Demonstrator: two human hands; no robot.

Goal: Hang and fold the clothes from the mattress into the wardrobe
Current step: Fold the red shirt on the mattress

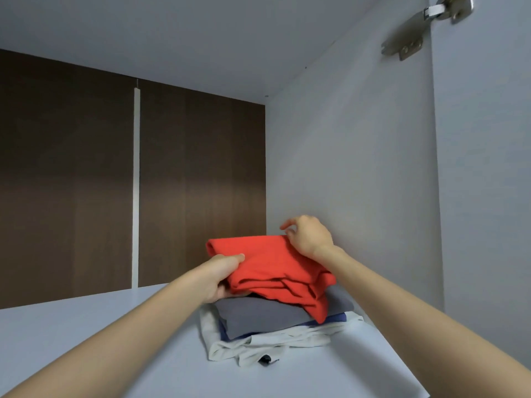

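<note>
A folded red garment (270,271) lies on top of a stack on the grey wardrobe shelf (86,334). Under it are a folded grey garment (258,317), a thin blue layer (336,318) and a white garment (287,340) at the bottom. My left hand (221,278) grips the red garment's left edge, thumb on top and fingers underneath. My right hand (309,235) is at the garment's far right corner, its fingers curled against the cloth; the forefinger is lifted clear.
The grey side wall (359,168) of the wardrobe stands just right of the stack. A dark brown back panel (71,182) closes the rear. A metal door hinge (425,27) sits at the upper right. Bare shelf stretches to the left of the stack.
</note>
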